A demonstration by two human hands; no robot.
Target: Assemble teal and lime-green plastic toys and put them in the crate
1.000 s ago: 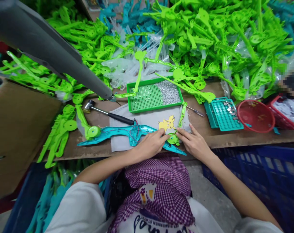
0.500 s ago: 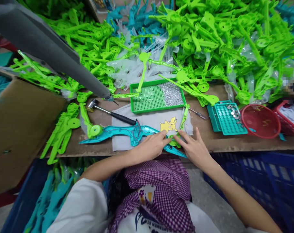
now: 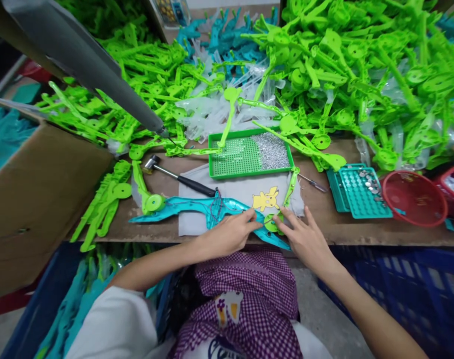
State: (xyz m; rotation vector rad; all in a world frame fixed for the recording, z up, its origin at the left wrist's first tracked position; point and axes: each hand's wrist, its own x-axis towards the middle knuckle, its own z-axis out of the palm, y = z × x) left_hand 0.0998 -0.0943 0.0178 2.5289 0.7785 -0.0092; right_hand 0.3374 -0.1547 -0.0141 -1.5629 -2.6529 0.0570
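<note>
A long teal plastic toy part lies across a grey cloth with a yellow cartoon figure at the front of the bench. A green plastic arm ends in a round disc that sits on the teal part's near end. My left hand rests on the teal part with fingers curled and fingertips pressing at the disc's left side. My right hand has its fingers spread, with fingertips touching the disc from the right.
A green grid tray of small silver pieces stands behind the cloth. A hammer lies left, a teal tray and a red basket right. Heaps of green parts fill the back. A cardboard box stands left.
The camera has tilted, so everything sits slightly lower and to the right. My right fingers have spread wider over the disc. Both hands stay at the disc.
</note>
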